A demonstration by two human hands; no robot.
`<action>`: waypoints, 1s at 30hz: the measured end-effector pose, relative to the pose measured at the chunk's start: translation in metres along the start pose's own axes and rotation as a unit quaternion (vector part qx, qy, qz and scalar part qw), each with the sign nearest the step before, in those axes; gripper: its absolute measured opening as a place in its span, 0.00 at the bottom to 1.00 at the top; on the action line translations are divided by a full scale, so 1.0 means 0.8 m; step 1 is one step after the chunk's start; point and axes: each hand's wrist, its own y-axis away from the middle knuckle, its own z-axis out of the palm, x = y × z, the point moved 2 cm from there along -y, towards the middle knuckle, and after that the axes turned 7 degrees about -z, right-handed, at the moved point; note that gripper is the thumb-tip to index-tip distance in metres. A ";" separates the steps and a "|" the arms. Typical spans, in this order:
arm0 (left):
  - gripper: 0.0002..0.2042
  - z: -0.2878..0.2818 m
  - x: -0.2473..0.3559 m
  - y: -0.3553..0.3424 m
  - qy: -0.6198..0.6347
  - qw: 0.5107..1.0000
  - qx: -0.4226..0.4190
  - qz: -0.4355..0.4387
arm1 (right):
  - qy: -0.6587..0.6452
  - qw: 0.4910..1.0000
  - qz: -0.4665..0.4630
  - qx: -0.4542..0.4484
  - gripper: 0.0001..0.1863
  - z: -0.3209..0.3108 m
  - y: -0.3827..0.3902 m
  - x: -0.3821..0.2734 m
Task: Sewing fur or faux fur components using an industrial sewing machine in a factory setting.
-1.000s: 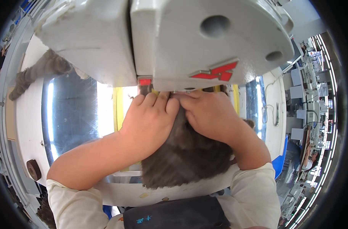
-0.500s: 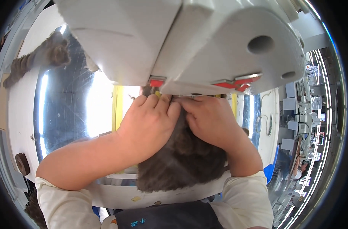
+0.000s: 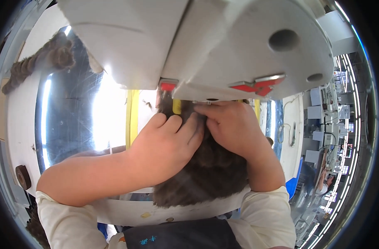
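Note:
A piece of brown fur fabric runs from under the white sewing machine head toward my lap. My left hand lies on it with curled fingers, gripping its left part. Close beside it, my right hand pinches the fabric between thumb and forefinger, just below the machine head. The two hands nearly touch. A small yellow part shows above my left fingers, below a red-faced piece on the machine. The machine head hides the needle area.
More brown fur pieces lie at the far left of the table. A brown tape roll is at the left edge. Tweezers-like metal tool lies on the right, above a blue bin. Another person is far right.
My left hand has drawn a little toward me and to the right, its fingers now lower. More fabric and the yellow part show above it. My right hand has barely moved.

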 end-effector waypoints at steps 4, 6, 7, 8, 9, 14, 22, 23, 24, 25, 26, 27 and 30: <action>0.26 0.002 0.001 -0.002 -0.017 1.000 -0.014 0.005 | 0.002 0.999 -0.033 0.022 0.15 -0.002 0.001 0.004; 0.28 0.004 -0.001 -0.004 -0.016 0.999 -0.034 -0.004 | 0.006 0.999 -0.039 0.035 0.15 -0.003 0.005 0.006; 0.28 0.004 -0.001 -0.005 -0.018 0.999 -0.028 0.007 | -0.004 0.999 -0.036 0.025 0.15 -0.003 0.006 0.007; 0.30 0.003 -0.001 -0.005 -0.021 0.999 -0.035 0.001 | -0.007 0.999 -0.038 0.023 0.15 -0.003 0.007 0.008; 0.32 0.003 0.000 -0.006 -0.021 0.999 -0.049 -0.007 | -0.018 0.999 -0.024 0.022 0.15 -0.002 0.008 0.010; 0.39 -0.007 0.003 -0.008 -0.027 0.995 -0.092 -0.011 | -0.021 0.999 -0.029 0.023 0.15 0.001 0.006 0.015; 0.46 -0.016 0.008 -0.017 -0.004 0.989 -0.150 -0.021 | -0.038 0.997 -0.037 0.057 0.14 0.006 0.012 0.025; 0.46 -0.016 0.009 -0.019 0.000 0.988 -0.155 -0.026 | -0.028 0.997 -0.037 0.056 0.14 0.007 0.012 0.026; 0.46 -0.017 0.009 -0.020 0.000 0.986 -0.165 -0.031 | -0.037 0.997 -0.031 0.057 0.14 0.009 0.011 0.027; 0.46 -0.017 0.010 -0.020 0.001 0.986 -0.167 -0.024 | -0.039 0.996 -0.043 0.064 0.13 0.009 0.010 0.028; 0.46 -0.018 0.011 -0.022 0.000 0.984 -0.173 -0.032 | -0.040 0.995 -0.054 0.071 0.12 0.009 0.010 0.030; 0.46 -0.017 0.012 -0.023 0.000 0.983 -0.180 -0.037 | -0.042 0.995 -0.045 0.077 0.12 0.009 0.010 0.032; 0.46 -0.018 0.014 -0.026 -0.012 0.980 -0.195 -0.046 | -0.029 0.995 -0.042 0.083 0.10 0.011 0.008 0.035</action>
